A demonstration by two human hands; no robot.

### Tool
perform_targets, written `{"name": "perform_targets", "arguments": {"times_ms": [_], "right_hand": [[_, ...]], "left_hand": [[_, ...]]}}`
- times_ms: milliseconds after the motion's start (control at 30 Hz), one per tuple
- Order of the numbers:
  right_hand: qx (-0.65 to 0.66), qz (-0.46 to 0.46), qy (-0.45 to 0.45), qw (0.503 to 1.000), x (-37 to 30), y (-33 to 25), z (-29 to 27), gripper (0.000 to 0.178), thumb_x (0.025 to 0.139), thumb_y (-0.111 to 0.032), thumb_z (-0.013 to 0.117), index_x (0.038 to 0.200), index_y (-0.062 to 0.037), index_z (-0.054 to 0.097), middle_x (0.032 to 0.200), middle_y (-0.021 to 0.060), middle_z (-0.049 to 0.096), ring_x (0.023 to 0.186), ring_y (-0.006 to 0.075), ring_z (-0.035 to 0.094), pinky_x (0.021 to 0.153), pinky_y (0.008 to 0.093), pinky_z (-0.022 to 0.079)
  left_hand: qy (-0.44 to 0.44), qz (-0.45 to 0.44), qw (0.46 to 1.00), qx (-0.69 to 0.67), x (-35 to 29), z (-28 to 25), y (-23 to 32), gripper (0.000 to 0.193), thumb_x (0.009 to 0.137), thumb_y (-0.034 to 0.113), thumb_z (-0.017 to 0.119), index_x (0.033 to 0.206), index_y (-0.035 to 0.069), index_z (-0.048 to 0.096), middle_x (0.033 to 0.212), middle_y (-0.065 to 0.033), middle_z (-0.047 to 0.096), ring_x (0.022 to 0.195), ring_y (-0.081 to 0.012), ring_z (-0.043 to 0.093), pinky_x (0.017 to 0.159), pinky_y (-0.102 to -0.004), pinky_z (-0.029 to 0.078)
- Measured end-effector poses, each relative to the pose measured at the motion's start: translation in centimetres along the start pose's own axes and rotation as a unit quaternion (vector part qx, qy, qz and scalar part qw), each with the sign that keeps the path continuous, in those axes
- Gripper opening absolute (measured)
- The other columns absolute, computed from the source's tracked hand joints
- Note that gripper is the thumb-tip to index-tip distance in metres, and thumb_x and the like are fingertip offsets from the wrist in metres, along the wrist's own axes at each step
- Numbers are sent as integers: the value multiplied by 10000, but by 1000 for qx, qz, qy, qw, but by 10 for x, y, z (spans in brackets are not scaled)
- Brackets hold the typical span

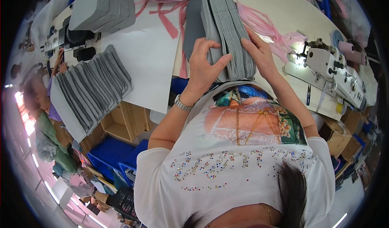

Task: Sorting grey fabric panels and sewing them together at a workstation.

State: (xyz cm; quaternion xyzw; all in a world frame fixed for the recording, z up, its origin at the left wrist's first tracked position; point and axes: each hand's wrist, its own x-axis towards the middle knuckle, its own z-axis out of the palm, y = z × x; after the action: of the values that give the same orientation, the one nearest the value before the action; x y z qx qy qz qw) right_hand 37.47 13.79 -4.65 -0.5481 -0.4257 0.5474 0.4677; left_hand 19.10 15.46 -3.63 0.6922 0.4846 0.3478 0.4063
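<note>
While the stack of grey fabric pieces (227,29) lies on the pale counter (279,9) just beyond the person's chest, both hands close on its near end, one to each side, which seems meant to keep the layers squared together. Curled at the left edge, the left hand (204,66) has its thumb pressed across the near ends of the layers and its fingers hooked over the top. Lying flatter, the right hand (259,54) spreads its fingers along the right flank of the stack and clamps it from that side. Loose pink strips (259,23) trail across the counter beside and beyond the stack. To the right stands a white sewing machine (332,70). On the left, another fanned row of grey pieces (95,88) overlaps a white sheet (150,62), apparently sorted apart. Blue bins (117,155) sit below.
</note>
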Motion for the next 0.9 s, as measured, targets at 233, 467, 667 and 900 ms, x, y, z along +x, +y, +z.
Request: {"name": "perform_targets", "arguments": {"times_ms": [233, 467, 667, 900], "right_hand": [[-10, -5, 2, 1000, 1, 4, -2, 508, 879, -255, 555, 1302, -5, 428, 1167, 105, 556, 1039, 132, 498, 913, 248, 372], [-11, -2, 3, 1000, 1, 5, 0, 514, 871, -263, 570, 1298, -10, 435, 1146, 100, 564, 1024, 129, 502, 902, 246, 379], [-6, 2, 6, 1000, 0, 5, 0, 511, 870, -255, 572, 1300, -15, 435, 1141, 101, 564, 1019, 128, 503, 897, 249, 385], [-12, -7, 9, 1000, 1, 7, -1, 506, 872, -259, 570, 1298, -17, 440, 1141, 100, 562, 1019, 126, 500, 896, 244, 382]], "left_hand": [[18, -74, 992, -98, -5, -2, -3, 240, 747, 77, 637, 948, 14, 524, 863, -45, 456, 772, -137, 458, 677, -245, 374], [21, 34, 999, 31, 1, 2, 1, 272, 710, 126, 679, 914, 26, 530, 903, -109, 480, 811, -250, 514, 691, -325, 418], [17, 13, 999, 26, 4, 4, 3, 293, 694, 156, 702, 882, 25, 519, 889, -114, 479, 829, -276, 512, 717, -342, 416], [29, -43, 998, -38, -1, 2, -2, 218, 763, 88, 620, 940, 0, 529, 843, -60, 465, 746, -144, 458, 655, -243, 367]]}}
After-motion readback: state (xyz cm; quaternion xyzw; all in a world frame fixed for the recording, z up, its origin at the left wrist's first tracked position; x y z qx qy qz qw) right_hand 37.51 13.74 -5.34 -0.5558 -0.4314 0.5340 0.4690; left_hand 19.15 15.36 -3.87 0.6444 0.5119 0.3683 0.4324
